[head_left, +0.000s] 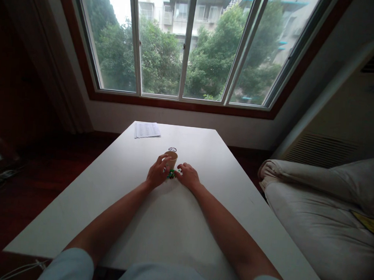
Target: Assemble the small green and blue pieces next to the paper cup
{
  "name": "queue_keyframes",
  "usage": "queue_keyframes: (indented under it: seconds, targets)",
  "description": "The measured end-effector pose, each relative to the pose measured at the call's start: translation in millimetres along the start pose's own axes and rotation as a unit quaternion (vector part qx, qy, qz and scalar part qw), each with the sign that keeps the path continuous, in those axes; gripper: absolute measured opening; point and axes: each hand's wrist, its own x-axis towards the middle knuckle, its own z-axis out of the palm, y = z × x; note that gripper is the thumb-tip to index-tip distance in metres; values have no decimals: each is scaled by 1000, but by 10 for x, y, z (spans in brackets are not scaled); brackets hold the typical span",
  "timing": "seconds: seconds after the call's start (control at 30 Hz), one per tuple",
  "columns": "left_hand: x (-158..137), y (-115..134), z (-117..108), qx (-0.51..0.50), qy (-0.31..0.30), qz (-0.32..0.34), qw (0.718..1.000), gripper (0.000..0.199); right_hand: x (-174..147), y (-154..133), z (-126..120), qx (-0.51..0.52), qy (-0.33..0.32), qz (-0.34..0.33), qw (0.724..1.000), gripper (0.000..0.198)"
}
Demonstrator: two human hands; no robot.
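Note:
A brown paper cup [172, 157] stands upright on the white table [174, 225]. Just in front of it lies a small cluster of green pieces [171, 174], with dark and reddish bits among them. My left hand [157, 171] is at the cup's left side, fingers apart and curved, partly covering the cup; whether they touch it I cannot tell. On the right, my right hand [189, 176] has its thumb and fingers bent together around a small green-and-white piece [180, 170]. Its exact kind is too small to make out.
Behind the cup lies a small dark-rimmed round object [172, 149]. Printed papers [147, 130] rest at the table's far left corner. A sofa with a pale cover [317, 210] stands to the right, and a wide window [184, 45] is beyond the table.

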Motion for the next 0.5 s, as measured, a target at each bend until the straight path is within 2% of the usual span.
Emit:
queue_keyframes:
  seconds: [0.3, 0.5]
  targets:
    - [8, -120, 28, -13, 23, -47, 999, 43, 13, 31, -29, -35, -81, 41, 995, 42]
    - [3, -149, 39, -24, 24, -51, 998, 41, 15, 17, -33, -37, -85, 26, 995, 30]
